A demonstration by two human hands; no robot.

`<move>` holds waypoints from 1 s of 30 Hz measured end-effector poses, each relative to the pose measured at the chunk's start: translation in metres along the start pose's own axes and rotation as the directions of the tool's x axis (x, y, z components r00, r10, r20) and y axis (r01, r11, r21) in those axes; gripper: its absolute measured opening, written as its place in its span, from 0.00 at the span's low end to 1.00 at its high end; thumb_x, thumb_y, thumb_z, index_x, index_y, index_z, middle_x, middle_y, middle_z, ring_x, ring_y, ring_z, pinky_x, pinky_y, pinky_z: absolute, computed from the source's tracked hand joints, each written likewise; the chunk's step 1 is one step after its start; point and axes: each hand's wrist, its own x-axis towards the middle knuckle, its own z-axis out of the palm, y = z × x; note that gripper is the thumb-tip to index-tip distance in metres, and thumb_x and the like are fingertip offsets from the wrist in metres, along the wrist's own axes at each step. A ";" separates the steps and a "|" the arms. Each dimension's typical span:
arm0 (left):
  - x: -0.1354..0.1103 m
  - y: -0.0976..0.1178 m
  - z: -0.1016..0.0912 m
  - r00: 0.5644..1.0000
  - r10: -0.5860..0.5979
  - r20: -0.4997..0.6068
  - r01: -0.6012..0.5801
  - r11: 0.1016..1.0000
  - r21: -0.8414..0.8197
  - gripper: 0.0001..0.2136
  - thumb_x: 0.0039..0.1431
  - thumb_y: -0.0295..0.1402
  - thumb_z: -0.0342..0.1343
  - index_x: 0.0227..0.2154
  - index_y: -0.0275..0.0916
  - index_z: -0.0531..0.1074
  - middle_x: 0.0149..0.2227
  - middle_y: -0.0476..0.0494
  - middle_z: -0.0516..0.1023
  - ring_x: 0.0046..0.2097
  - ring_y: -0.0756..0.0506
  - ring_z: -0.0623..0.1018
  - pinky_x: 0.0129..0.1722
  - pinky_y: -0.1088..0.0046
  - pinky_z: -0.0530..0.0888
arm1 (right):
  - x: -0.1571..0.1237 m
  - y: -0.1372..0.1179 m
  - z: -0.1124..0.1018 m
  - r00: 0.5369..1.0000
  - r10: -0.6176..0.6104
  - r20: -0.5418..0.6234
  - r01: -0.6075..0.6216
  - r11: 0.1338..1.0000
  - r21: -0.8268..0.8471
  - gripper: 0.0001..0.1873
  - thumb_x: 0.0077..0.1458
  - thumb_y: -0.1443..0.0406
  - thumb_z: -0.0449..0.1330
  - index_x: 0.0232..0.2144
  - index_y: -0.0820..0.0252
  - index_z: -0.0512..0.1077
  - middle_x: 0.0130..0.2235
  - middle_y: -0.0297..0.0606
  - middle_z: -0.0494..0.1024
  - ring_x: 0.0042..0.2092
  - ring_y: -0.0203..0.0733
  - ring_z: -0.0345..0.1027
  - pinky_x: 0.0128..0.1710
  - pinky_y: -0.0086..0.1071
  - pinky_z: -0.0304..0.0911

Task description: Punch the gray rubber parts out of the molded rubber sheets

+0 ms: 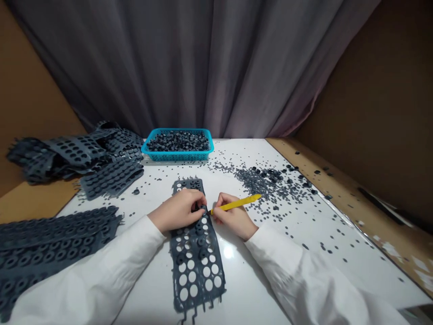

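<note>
A dark grey rubber sheet [196,257] with rows of round holes and some rings still in place lies lengthwise on the white table [304,225] in front of me. My left hand [179,210] rests on the sheet's middle, fingers curled and pinching at it. My right hand [232,219] is closed round a yellow stick tool [237,204], whose tip touches the sheet right beside my left fingertips. Both arms wear white sleeves.
A blue basket [177,145] full of dark rings stands at the back. Loose rings and scraps [267,180] are scattered to the right. Stacks of grey punched sheets lie at the left [81,155] and near left [50,243]. A grey curtain hangs behind.
</note>
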 end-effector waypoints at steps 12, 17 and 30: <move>0.015 0.025 0.007 0.979 -0.053 0.195 -0.031 0.913 0.406 0.07 0.48 0.21 0.50 0.26 0.33 0.73 0.28 0.36 0.74 0.34 0.38 0.75 0.33 0.66 0.69 | 0.002 0.001 0.001 1.000 0.003 -0.003 -0.003 1.000 -0.009 0.08 0.40 0.71 0.54 0.19 0.57 0.57 0.14 0.25 0.66 0.17 0.32 0.60 0.18 0.23 0.53; 0.019 0.026 0.011 0.984 -0.006 0.178 -0.066 0.917 0.393 0.09 0.49 0.17 0.49 0.23 0.34 0.72 0.25 0.39 0.74 0.31 0.41 0.75 0.32 0.68 0.68 | 0.002 0.000 0.000 1.000 0.009 0.010 -0.009 1.000 0.008 0.08 0.40 0.71 0.54 0.19 0.58 0.57 0.14 0.25 0.67 0.17 0.31 0.60 0.17 0.23 0.53; 0.013 0.008 -0.004 0.984 0.105 0.141 -0.141 0.950 0.279 0.07 0.57 0.22 0.47 0.29 0.35 0.70 0.31 0.42 0.73 0.34 0.45 0.73 0.33 0.72 0.66 | 0.001 0.000 0.001 1.000 0.011 -0.007 -0.011 1.000 -0.010 0.08 0.39 0.72 0.54 0.19 0.58 0.57 0.15 0.25 0.66 0.17 0.31 0.60 0.18 0.23 0.53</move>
